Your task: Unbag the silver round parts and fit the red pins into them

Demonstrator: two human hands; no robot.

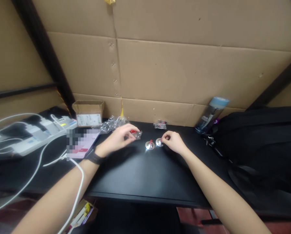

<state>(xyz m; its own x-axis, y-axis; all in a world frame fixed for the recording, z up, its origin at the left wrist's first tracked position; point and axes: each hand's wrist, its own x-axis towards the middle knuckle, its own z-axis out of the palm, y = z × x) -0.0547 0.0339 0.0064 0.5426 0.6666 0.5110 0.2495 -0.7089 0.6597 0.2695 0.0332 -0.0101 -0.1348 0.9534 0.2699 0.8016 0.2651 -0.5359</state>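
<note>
My left hand (119, 137) is closed in a pinch on a small clear plastic bag (136, 134) with red parts inside, held just above the black table (145, 175). My right hand (172, 141) has its fingers curled onto a small shiny silver disc (159, 142) lying on the table. A second silver disc with a red bit on top (150, 145) lies just left of it, between the two hands. A black band sits on my left wrist.
A small open cardboard box (88, 112) and crumpled clear bags (111, 124) sit at the back left. Another small bag (160, 124) lies by the cardboard wall. A blue-capped bottle (210, 115) and black bag (262, 143) stand right. White cables (35, 169) and a power strip (35, 136) lie left.
</note>
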